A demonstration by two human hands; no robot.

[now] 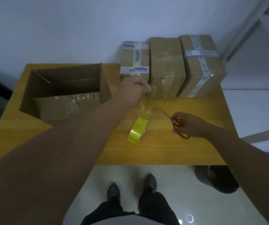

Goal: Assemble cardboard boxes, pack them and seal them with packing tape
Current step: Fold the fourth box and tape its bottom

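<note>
Tape roll (pixel 138 130) lies between hands; left hand (pixel 133 90) pinches its strip (pixel 146 108), right hand (pixel 190 124) grips scissors (pixel 178 123).

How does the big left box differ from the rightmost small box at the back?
The big box is open at the top; the rightmost box is sealed. The big box is wider, at the left of the table; the rightmost box is smaller, at the back right. Crossed black-and-white printed tape wraps the rightmost box, not the big box. Both are brown cardboard on the table.
</note>
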